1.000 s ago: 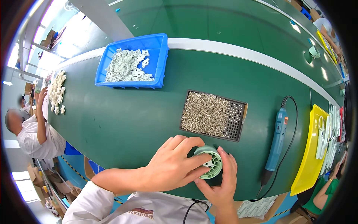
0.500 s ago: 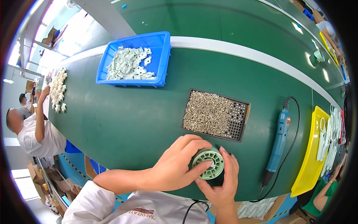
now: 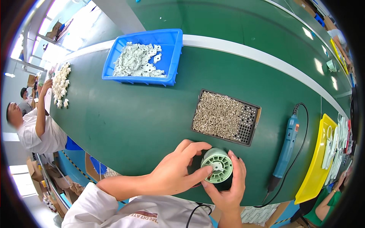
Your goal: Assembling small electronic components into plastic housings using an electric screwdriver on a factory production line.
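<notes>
One white plastic piece [image 3: 217, 166] already sits in the round green plastic drum [image 3: 226, 173] over the table [image 3: 152, 125]. The right hand's [image 3: 229, 189] fingers hold the drum; the left hand's [image 3: 176, 169] half-spread fingers touch it. The blue electric screwdriver [image 3: 286, 146] lies unheld.

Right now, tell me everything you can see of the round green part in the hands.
The green part is pale, short and cylindrical, and looks like moulded plastic. Spoke-like ribs with gaps between them run across its round end face, and a small whitish piece sits at the centre. That face is turned toward the camera. The left hand has its thumb against the face; the right hand grips its right side. It is nearer the person than the screw tray; its underside is hidden.
</notes>
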